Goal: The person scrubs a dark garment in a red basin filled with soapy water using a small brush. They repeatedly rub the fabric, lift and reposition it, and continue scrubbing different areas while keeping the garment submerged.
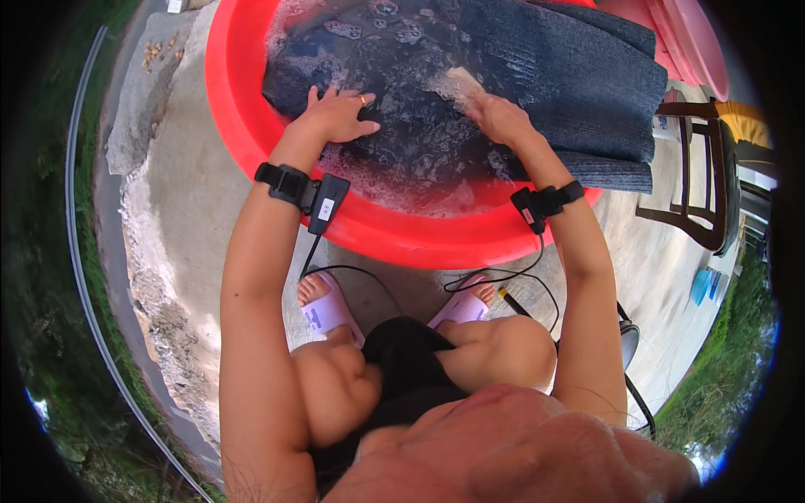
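A large red plastic tub (402, 242) holds soapy water and a dark blue-grey knitted garment (585, 88), whose ribbed part hangs over the tub's right rim. My left hand (343, 116) rests on the wet cloth at the tub's left side, fingers spread, a ring on one finger. In my right hand (500, 118) is a pale scrubbing brush or block (465, 82), foam and water around its end, against the soaked fabric; its underside is hidden. Both wrists wear black strapped devices with cables.
Pink basins (698, 38) stand beyond the tub at the upper right. A dark wooden chair (704, 182) is on the right, with a blue container (701, 287) farther off. Cables hang near my slippered feet. A black stick-like thing with a yellow end (512, 302) lies by the right foot.
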A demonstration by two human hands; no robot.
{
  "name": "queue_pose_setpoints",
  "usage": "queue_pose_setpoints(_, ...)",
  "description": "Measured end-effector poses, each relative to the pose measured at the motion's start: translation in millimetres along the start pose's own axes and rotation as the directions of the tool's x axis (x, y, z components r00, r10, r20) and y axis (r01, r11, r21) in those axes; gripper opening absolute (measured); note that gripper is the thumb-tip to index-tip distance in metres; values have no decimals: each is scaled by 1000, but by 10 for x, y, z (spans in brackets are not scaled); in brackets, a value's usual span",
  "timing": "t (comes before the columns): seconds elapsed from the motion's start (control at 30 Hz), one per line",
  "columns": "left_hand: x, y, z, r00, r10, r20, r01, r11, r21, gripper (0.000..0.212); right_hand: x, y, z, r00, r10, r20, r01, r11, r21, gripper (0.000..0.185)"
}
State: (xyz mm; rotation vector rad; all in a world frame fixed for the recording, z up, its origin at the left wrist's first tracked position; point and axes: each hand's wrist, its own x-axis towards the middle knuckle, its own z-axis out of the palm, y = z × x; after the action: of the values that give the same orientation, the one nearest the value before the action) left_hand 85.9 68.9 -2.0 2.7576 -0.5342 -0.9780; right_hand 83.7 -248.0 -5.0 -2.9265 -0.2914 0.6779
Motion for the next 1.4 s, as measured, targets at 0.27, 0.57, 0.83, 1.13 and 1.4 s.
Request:
queue_pose_setpoints(0.27,51,1,26,1000,-17,-23,16,999,-31,72,109,-322,263,978,208,15,-207,958,197,52)
queue_pose_setpoints(0.57,11,-3,37,999,-6,-47,2,998,-70,68,390,425,-322,920,350,-176,-339,937,88,58)
queue_pose_setpoints(0.83,46,98,-25,999,-48,4,48,996,-76,66,703,-376,213,977,198,-74,-189,975,112,65)
queue_pose_setpoints(1.13,7,114,-29,999,-26,-37,24,997,-71,64,892,268,-438,924,332,-190,-333,942,27,60)
queue_pose_setpoints(1.4,35,205,-99,998,-45,36,49,992,-112,65,1065,-519,69,977,179,-113,-168,981,101,65)
